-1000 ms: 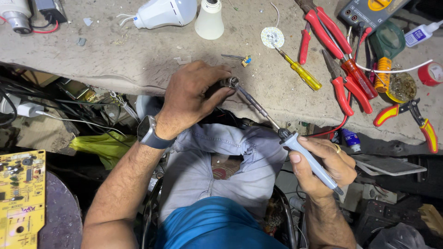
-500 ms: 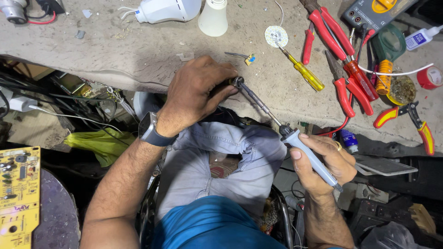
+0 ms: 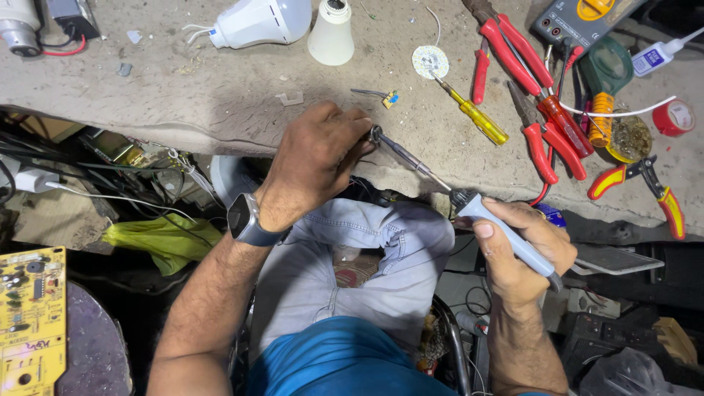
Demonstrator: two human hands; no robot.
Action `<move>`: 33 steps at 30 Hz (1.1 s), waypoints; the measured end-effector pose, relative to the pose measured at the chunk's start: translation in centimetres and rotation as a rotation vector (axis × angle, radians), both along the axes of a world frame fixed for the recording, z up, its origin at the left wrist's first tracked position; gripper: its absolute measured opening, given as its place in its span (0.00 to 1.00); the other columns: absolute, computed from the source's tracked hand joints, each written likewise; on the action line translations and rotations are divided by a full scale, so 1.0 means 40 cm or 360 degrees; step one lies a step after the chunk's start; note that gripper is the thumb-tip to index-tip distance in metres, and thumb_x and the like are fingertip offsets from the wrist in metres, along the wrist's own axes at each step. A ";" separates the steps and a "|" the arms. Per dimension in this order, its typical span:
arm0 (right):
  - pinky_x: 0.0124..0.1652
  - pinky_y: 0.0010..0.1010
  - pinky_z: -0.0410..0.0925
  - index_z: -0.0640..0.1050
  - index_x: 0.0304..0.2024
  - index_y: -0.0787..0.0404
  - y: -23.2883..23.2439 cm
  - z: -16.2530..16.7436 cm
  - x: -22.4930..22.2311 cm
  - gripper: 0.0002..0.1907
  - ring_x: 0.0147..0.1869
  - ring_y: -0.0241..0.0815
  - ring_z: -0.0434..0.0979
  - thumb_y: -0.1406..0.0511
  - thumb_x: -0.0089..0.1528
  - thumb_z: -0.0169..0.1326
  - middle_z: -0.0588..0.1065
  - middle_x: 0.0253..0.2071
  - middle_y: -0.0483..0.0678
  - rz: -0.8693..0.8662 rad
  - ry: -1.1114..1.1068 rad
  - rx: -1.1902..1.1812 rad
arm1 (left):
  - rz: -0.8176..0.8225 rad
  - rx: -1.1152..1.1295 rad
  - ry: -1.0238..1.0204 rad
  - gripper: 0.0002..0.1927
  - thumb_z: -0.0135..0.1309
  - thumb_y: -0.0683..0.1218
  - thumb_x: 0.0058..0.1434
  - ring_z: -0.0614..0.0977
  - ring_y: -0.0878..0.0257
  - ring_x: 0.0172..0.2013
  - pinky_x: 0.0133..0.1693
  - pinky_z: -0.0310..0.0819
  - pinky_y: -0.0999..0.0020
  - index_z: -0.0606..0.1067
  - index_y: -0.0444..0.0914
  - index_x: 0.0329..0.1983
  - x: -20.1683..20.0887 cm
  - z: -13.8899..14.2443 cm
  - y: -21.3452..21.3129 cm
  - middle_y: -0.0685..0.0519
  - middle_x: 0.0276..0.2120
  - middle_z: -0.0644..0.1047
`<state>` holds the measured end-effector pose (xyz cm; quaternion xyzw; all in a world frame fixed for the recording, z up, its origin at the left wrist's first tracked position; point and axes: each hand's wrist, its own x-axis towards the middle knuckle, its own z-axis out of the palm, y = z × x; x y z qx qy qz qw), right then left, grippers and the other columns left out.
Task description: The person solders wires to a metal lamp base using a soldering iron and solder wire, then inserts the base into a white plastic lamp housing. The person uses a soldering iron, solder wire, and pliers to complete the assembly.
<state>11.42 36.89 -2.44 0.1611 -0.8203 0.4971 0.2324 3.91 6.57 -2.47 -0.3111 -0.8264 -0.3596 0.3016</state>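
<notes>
My right hand (image 3: 522,249) grips the grey handle of a soldering iron (image 3: 484,216), its metal shaft angled up and left. The iron's tip (image 3: 376,134) meets the fingertips of my left hand (image 3: 315,161), which pinch a small part at the worn bench's front edge (image 3: 220,110); the part itself is hidden by the fingers. A dark watch (image 3: 248,224) sits on my left wrist. My knees in grey trousers (image 3: 367,249) are below the hands.
On the bench lie a white bulb body (image 3: 257,22), a white cone cover (image 3: 331,33), a round LED disc (image 3: 430,61), a yellow screwdriver (image 3: 477,116), red pliers (image 3: 543,88), cutters (image 3: 645,183), a multimeter (image 3: 587,18). A yellow circuit board (image 3: 29,323) lies lower left.
Both hands have shifted slightly right and up together. The iron's tip stays at my left fingertips.
</notes>
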 end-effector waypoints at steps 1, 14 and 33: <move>0.37 0.19 0.70 0.82 0.50 0.71 -0.003 0.000 0.002 0.16 0.35 0.33 0.80 0.63 0.66 0.64 0.82 0.36 0.53 0.0002 0.0033 0.0026 | -0.0003 0.0004 -0.0002 0.15 0.66 0.37 0.58 0.76 0.52 0.35 0.37 0.73 0.58 0.77 0.32 0.47 0.001 0.001 0.000 0.48 0.39 0.82; 0.37 0.20 0.71 0.82 0.51 0.70 -0.018 0.019 0.016 0.16 0.35 0.34 0.80 0.65 0.66 0.64 0.82 0.38 0.54 0.0027 0.0126 0.0129 | 0.0026 -0.0053 0.0076 0.16 0.66 0.37 0.58 0.79 0.50 0.37 0.39 0.76 0.58 0.77 0.30 0.49 0.002 -0.008 0.000 0.46 0.43 0.82; 0.44 0.28 0.77 0.80 0.48 0.72 -0.015 -0.026 0.026 0.13 0.40 0.45 0.85 0.67 0.65 0.62 0.81 0.41 0.59 0.0096 0.0308 0.0150 | 0.0105 0.0142 -0.0148 0.16 0.67 0.40 0.60 0.80 0.50 0.46 0.46 0.77 0.58 0.76 0.35 0.50 0.013 -0.014 0.001 0.48 0.50 0.81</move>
